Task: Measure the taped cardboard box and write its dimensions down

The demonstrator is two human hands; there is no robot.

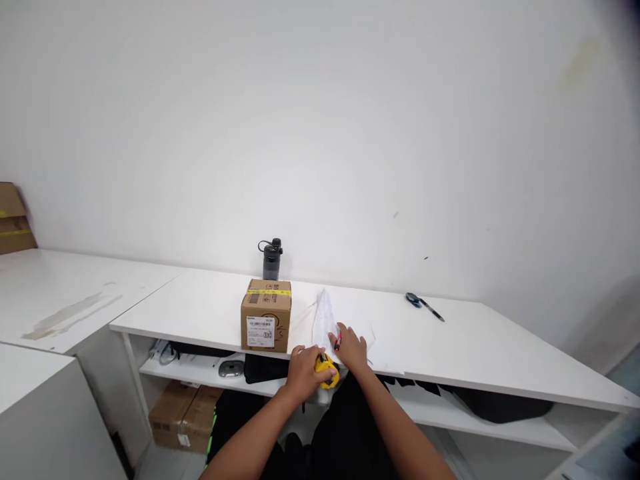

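Observation:
My left hand [303,373] is wrapped round a yellow and black tape measure [329,375] at the front edge of the table. Close by on the right, my right hand [354,349] is closed on a red and black pen [339,342]. It rests over a creased white sheet of paper [324,315] lying on the tabletop. Just left of the paper stands a taped cardboard box [265,317] with a white label on its front. Whether any blade is drawn out of the tape measure is hard to make out.
Behind the box, a dark water bottle [271,260] stands against the wall. Scissors or a similar blue-black tool [413,300] and a dark pen [433,311] lie to the right. The shelf below holds a grey oval item [231,369]; a larger carton [183,415] sits underneath.

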